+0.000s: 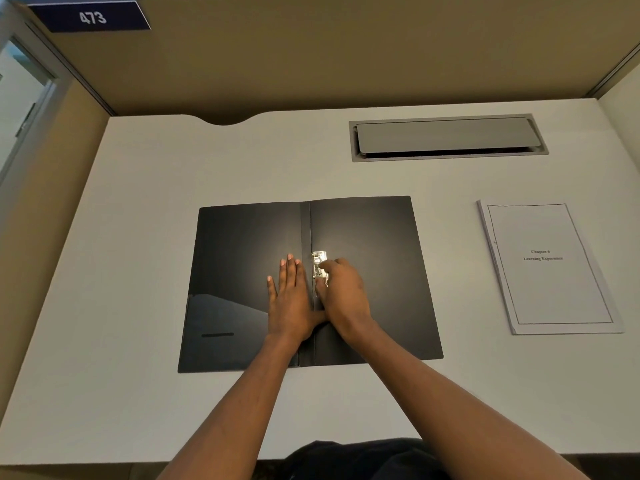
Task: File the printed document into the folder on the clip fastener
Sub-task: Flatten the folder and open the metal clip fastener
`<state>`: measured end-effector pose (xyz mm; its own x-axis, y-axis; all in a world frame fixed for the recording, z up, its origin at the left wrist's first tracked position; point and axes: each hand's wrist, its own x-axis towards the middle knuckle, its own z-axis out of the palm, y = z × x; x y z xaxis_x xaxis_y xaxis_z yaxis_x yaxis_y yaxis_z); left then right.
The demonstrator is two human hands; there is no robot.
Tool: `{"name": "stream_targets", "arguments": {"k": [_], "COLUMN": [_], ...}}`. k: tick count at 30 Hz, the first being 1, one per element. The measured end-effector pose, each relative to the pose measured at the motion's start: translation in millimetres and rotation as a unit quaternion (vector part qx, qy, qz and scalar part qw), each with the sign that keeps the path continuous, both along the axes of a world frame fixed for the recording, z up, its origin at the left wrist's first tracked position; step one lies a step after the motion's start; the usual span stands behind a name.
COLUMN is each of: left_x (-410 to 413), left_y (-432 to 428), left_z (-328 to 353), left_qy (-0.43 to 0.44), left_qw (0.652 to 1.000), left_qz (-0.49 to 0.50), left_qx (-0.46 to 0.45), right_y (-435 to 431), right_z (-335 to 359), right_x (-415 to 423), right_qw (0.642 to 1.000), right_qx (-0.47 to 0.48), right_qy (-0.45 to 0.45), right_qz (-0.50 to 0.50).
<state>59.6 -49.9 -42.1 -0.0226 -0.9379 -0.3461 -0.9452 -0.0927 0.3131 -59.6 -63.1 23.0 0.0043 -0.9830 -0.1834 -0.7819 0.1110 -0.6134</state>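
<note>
A black folder [239,258] lies open and flat in the middle of the white desk. A silver clip fastener [319,260] sits just right of its spine. My left hand [291,299] lies flat, fingers together, on the left cover beside the spine. My right hand [344,292] is curled over the lower part of the fastener, fingertips on the metal; its lower end is hidden under the fingers. The printed document [547,268], a stapled white stack with a framed title page, lies on the desk to the right of the folder, apart from both hands.
A grey cable hatch [448,137] is set into the white desk [138,202] at the back right. Tan partition walls [311,57] enclose the desk on three sides. A dark sign reading 473 [91,17] hangs at the upper left.
</note>
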Motion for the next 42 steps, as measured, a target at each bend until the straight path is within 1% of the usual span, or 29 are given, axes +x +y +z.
{"name": "stream_targets", "arguments": {"k": [2,4,10,13,16,20,26,32,36,42], "left_x": [0.1,-0.1,-1.6,-0.9,-1.2,2.0,-1.0,1.5,2.2,-1.5], "left_y": [0.5,0.8,1.5,2.1,1.9,1.4,1.5,6.3,8.0,17.1], "left_z": [1.1,2.0,1.7,1.9,3.4,4.8,6.1,9.0,12.2,19.6], "left_qy": [0.000,0.003,-0.014,-0.010,-0.009,-0.014,-0.012,-0.002,-0.003,0.058], "left_qw": [1.000,1.000,1.000,1.000,1.000,1.000,1.000,0.999,0.999,0.997], "left_qz": [0.000,-0.001,-0.001,0.000,-0.002,-0.003,-0.003,-0.005,-0.009,0.012], "left_qx": [-0.002,-0.005,0.001,-0.002,-0.002,0.006,0.000,-0.031,-0.032,-0.045], "right_y": [-3.6,-8.2,-36.1,-57.6,-80.6,-108.4,-124.5,-125.9,-122.0,-104.3], "right_z": [1.4,1.8,0.6,-0.6,-4.5,-10.0,-20.0,-24.7,-25.1,-21.1], "right_x": [1.4,1.3,0.8,0.0,-3.2,-1.9,-5.1,-5.7,-9.2,-21.1], "right_qw": [0.999,0.997,0.995,0.995,0.995,0.996,0.993,0.994,0.994,0.995], "right_qx": [0.000,-0.004,-0.040,-0.029,0.001,0.043,0.098,0.095,0.080,0.056], "right_qy": [-0.045,-0.069,-0.092,-0.098,-0.095,-0.060,-0.045,-0.036,-0.047,-0.070], "right_qz": [0.011,0.023,0.029,0.016,0.014,0.044,0.038,0.048,0.058,0.048]}}
